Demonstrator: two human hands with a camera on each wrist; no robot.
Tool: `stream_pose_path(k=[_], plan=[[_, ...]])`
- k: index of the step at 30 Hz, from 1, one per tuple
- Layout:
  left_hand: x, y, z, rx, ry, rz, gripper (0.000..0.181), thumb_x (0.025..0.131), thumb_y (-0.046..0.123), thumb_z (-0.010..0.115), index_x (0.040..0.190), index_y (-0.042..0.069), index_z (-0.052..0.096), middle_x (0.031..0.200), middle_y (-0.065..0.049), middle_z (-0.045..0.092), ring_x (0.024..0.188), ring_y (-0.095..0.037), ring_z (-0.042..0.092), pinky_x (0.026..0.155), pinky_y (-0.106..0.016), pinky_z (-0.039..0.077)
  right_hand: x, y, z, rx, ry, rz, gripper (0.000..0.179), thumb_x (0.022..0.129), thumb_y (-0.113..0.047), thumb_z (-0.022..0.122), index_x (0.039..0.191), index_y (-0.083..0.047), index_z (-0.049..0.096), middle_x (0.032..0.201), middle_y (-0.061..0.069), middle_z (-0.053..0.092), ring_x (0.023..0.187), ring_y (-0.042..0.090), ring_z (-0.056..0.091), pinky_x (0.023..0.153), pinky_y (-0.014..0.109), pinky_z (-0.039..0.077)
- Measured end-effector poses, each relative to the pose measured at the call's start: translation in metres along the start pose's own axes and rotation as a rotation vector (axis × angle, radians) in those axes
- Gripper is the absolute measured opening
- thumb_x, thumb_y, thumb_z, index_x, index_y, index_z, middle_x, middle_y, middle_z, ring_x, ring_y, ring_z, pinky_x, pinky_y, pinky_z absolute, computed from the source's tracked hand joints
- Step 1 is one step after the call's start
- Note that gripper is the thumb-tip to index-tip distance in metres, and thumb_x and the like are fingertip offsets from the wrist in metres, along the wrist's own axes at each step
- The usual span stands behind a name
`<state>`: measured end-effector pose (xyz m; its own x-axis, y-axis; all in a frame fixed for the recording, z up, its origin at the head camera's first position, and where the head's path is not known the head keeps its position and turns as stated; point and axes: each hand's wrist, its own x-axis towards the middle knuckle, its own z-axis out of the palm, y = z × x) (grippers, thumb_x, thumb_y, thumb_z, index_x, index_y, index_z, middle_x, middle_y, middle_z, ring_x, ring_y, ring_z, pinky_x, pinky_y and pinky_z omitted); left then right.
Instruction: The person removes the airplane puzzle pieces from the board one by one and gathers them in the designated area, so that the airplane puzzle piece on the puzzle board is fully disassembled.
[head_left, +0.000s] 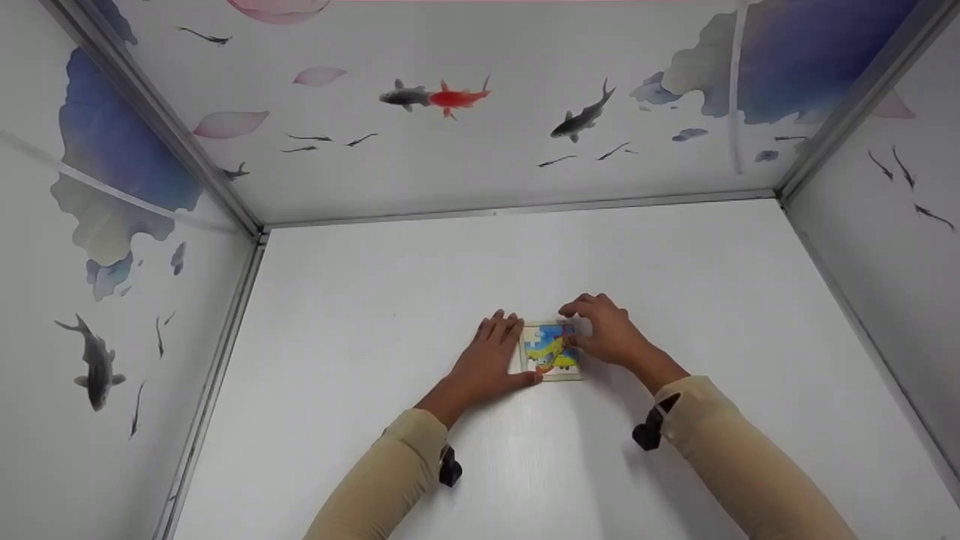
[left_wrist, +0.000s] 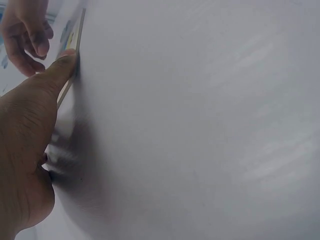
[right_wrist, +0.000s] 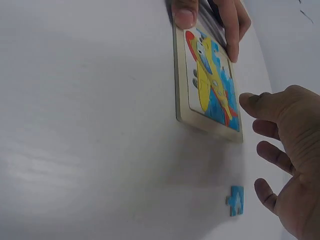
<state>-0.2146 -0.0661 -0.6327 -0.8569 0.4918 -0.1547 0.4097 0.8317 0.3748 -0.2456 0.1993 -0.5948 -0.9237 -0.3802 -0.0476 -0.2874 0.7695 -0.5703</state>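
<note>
Head view, lower centre: your left hand (head_left: 491,358), fingers extended, touches the framed puzzle (head_left: 551,352); your right hand (head_left: 606,331), digits apart, is at its right edge. Right-wrist view, lower right: a blue piece (right_wrist: 234,201).

The near edge of the counter (head_left: 337,315) falls below the head view, as does part of each sleeve (head_left: 386,469). There the right hand (head_left: 606,330) covers some of the puzzle's (head_left: 553,358) right side, the left hand's (head_left: 491,356) thumb hides its near left corner, and the loose blue piece (right_wrist: 235,201) cannot be made out. The left wrist view cuts off the right hand
</note>
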Motion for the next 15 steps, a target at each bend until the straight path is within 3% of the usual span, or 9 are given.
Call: stream_pose_path(k=[9,15], plan=[[0.0,-0.003,-0.002,0.001,0.011,0.023,0.106,0.102,0.079,0.055,0.177,0.01,0.025,0.184,-0.01,0.025,0.175,-0.032,0.013,0.142,-0.049,0.016,0.012,-0.024,0.019,-0.025,-0.046,-0.012,0.041,0.099,-0.013,0.081,0.14,-0.015,0.075,0.132,0.008,0.074,0.125,0.034,0.06,0.104,0.075,0.047],[-0.001,-0.004,0.001,-0.018,0.01,0.031,0.106,0.103,0.08,0.053,0.178,0.01,0.023,0.185,-0.01,0.024,0.175,-0.032,0.012,0.142,-0.049,0.015,0.012,-0.03,0.026,-0.106,-0.059,0.012,0.042,0.099,-0.01,0.08,0.141,-0.017,0.074,0.138,0.006,0.073,0.129,0.034,0.059,0.107,0.075,0.045]])
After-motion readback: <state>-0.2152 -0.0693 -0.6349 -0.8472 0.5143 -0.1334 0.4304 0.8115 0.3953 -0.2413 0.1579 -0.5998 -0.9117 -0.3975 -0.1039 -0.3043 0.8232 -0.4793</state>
